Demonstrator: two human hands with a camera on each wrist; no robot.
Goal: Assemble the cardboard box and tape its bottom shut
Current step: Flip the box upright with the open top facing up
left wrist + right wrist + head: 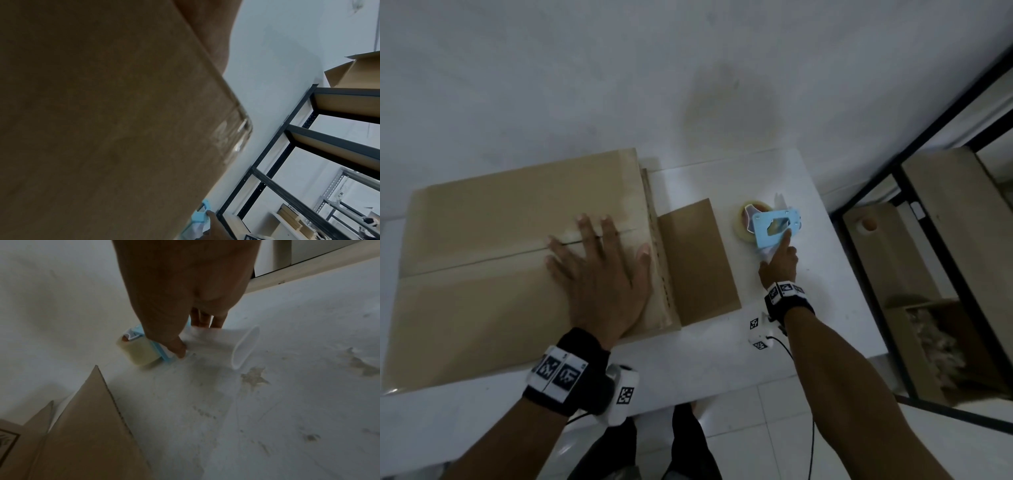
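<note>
A brown cardboard box (pixel 482 240) lies on the white table (pixel 722 359), its two large flaps meeting at a seam (pixel 500 258). My left hand (pixel 602 260) presses flat on the flaps near the seam's right end, fingers spread. A side flap (pixel 698 260) sticks out to the right. Right of it, my right hand (pixel 780 263) grips a light-blue tape dispenser (pixel 774 226) that sits on the table, index finger lying along its plate. In the right wrist view the thumb and fingers (pixel 180 347) wrap the dispenser's handle beside the clear tape roll (pixel 139 350).
A black metal shelf rack (pixel 945 240) holding cardboard boxes stands just past the table's right edge. A white wall (pixel 688 68) runs close behind the table. The table's front edge (pixel 688 407) is near my legs, with tiled floor below.
</note>
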